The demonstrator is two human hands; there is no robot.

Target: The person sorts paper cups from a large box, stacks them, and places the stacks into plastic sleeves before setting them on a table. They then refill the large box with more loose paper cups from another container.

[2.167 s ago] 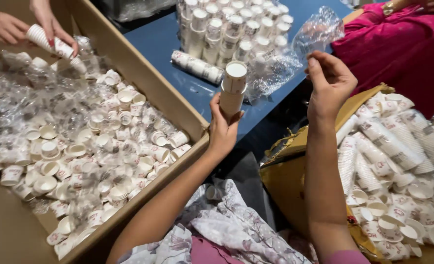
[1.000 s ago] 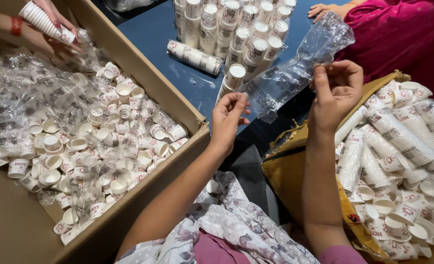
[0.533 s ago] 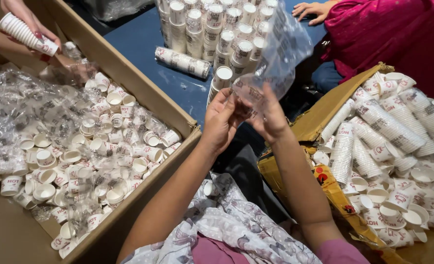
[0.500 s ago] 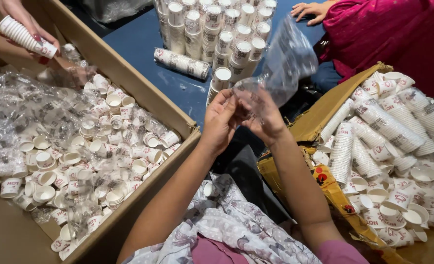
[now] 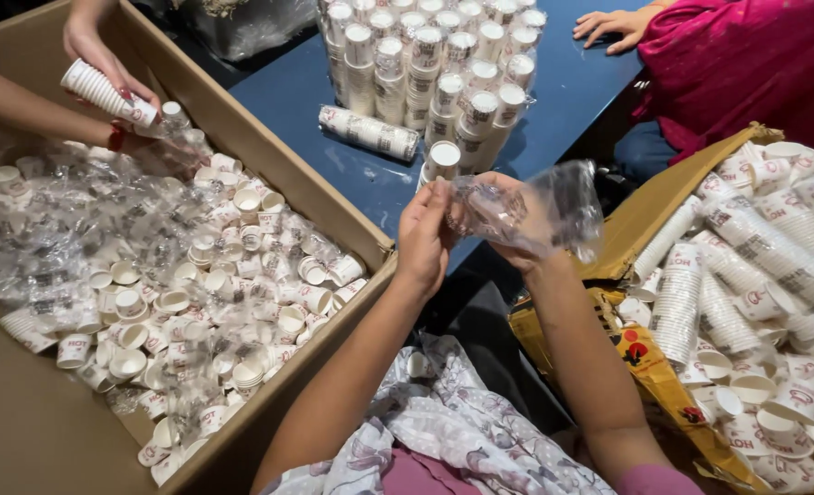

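Gripped cup stack [image 5: 442,163] mostly hidden behind left hand [image 5: 422,234]; right hand [image 5: 515,229] blurred by clear bag [image 5: 535,213].

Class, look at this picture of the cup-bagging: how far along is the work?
Done: bagged cup stacks stand on the blue table. In hand: left hand and right hand work a clear bag by one stack. Left: loose cups fill the cardboard box.
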